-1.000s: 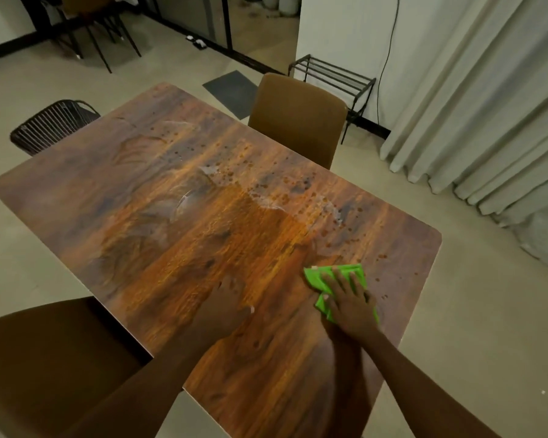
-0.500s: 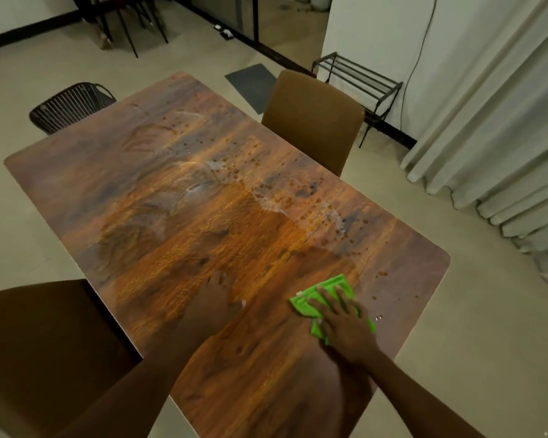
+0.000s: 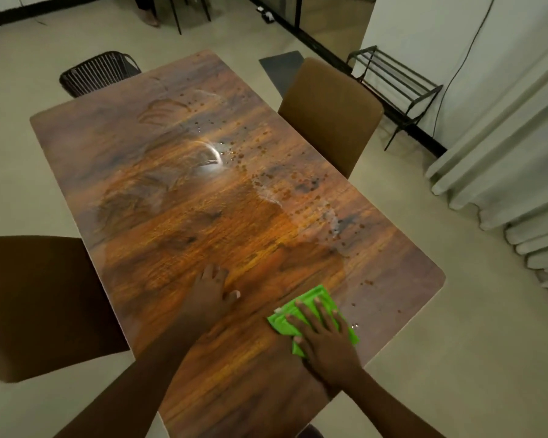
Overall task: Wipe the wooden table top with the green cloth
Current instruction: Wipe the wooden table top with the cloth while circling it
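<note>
A long wooden table top (image 3: 178,222) fills the middle of the view, with wet streaks and several dark droplets along its right side. A folded green cloth (image 3: 310,303) lies flat near the table's near right corner. My right hand (image 3: 325,338) presses down on the cloth with fingers spread, covering its near half. My left hand (image 3: 209,295) rests flat on bare wood to the left of the cloth, holding nothing.
A brown padded chair (image 3: 332,113) stands at the table's right side and another brown chair (image 3: 41,305) at its left. A dark wire chair (image 3: 98,72) is at the far end. A metal rack (image 3: 396,80) and pale curtains (image 3: 503,153) lie to the right.
My right hand has slid the green cloth towards me and a little left across the table. My left hand stays planted on the wood. The view has shifted rightward.
</note>
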